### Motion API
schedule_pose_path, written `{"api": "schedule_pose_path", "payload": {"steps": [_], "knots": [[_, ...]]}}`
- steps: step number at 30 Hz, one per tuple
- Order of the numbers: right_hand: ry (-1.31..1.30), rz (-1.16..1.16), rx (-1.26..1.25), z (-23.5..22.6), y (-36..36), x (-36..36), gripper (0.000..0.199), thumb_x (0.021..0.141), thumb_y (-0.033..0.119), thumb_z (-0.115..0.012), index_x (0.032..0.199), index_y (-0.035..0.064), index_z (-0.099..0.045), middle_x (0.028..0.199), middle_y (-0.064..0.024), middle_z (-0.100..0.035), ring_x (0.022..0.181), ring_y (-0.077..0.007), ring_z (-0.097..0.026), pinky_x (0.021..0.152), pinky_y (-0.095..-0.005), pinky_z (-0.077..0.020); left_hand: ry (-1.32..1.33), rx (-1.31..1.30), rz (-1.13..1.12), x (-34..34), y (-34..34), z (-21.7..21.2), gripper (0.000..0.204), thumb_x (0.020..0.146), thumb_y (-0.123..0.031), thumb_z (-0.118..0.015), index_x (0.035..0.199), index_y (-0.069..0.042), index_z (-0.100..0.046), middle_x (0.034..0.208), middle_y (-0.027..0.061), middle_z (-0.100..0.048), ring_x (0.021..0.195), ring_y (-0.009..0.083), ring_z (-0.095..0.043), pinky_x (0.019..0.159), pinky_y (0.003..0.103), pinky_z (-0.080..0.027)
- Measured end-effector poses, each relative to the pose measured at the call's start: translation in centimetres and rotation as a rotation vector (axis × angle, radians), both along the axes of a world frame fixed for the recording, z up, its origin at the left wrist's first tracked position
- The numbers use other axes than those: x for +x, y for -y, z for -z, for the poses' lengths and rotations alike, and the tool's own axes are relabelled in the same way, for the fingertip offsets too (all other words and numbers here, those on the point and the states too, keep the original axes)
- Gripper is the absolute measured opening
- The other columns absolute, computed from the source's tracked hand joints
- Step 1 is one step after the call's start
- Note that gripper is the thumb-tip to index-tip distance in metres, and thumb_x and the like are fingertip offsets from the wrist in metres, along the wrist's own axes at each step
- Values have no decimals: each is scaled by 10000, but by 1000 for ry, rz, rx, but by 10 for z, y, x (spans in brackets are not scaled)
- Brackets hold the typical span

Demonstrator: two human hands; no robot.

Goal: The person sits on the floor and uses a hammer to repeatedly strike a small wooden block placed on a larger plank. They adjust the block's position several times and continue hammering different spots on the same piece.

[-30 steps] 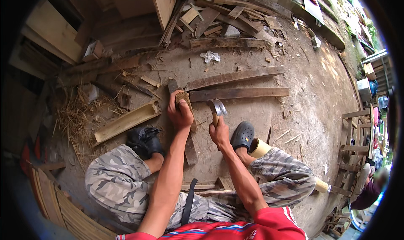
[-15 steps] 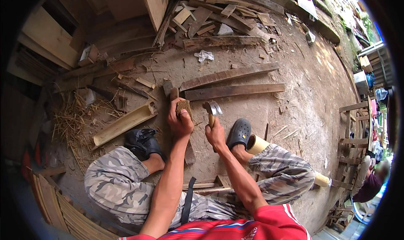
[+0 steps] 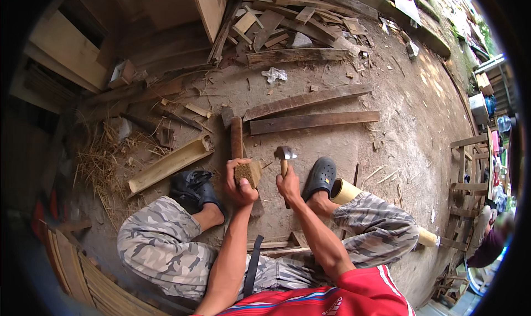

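Note:
My left hand (image 3: 241,187) is closed round a short, rough brown wood block (image 3: 251,174). Block and hand are above a narrow dark wooden beam (image 3: 237,136) that runs away from me; the hand hides its middle, and I cannot tell whether they touch it. A small wood piece (image 3: 227,115) lies by the beam's far end. To the right, my right hand (image 3: 289,187) grips the wooden handle of a claw hammer (image 3: 285,153). Its metal head points up and away, slightly blurred and apart from the block.
Two dark planks (image 3: 315,122) lie on the dirt floor ahead. On the left are a split bamboo length (image 3: 168,165) and straw (image 3: 102,158). A scrap wood pile (image 3: 298,25) is at the back. A bamboo tube (image 3: 345,191) stands beside my right clog (image 3: 319,177).
My left hand has drawn the block nearer to me and turned it, baring more of the dark beam. The hammer has shifted slightly nearer me with its head turned. The view has shifted a little.

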State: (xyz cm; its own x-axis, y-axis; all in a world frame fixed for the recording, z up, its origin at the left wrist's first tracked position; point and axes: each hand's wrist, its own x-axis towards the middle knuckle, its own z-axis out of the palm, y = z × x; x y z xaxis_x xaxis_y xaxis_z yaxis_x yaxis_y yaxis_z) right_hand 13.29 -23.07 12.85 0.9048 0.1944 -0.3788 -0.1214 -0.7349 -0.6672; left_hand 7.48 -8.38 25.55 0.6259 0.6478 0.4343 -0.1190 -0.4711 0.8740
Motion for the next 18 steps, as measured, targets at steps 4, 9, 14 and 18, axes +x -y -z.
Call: {"api": "schedule_pose_path", "payload": {"steps": [4, 9, 14, 18], "knots": [[-188, -31, 156, -63, -24, 52, 292, 835, 157, -562, 1078, 5, -510, 803, -252, -665, 629, -404, -663, 661, -518, -529, 40, -18, 20, -1, 5, -1, 495, 873, -429, -411, 1003, 26, -557, 908, 171, -616, 832, 313, -617, 755, 401, -498], [-547, -282, -142, -15, -14, 106, 190, 790, 119, -572, 918, -11, -628, 692, -157, -668, 551, -273, -657, 524, -403, -531, 66, -88, 46, 2, 10, 1, 537, 892, -479, -403, 1001, 22, -562, 909, 173, -615, 832, 307, -617, 756, 395, -495], [-672, -327, -138, -24, -21, 89, 148, 781, 86, -560, 771, -38, -641, 624, -129, -623, 562, -244, -656, 460, -381, -508, 50, -36, 9, -1, 3, 4, 549, 896, -495, -399, 1005, 17, -566, 908, 172, -614, 833, 307, -616, 754, 392, -491], [-498, -79, 83, -20, -17, 70, 224, 807, 78, -556, 960, -80, -600, 677, -143, -620, 523, -242, -630, 456, -371, -525, 25, -46, 14, -2, 6, 1, 536, 893, -479, -399, 1009, 15, -570, 913, 172, -610, 831, 308, -615, 750, 390, -489]]}}
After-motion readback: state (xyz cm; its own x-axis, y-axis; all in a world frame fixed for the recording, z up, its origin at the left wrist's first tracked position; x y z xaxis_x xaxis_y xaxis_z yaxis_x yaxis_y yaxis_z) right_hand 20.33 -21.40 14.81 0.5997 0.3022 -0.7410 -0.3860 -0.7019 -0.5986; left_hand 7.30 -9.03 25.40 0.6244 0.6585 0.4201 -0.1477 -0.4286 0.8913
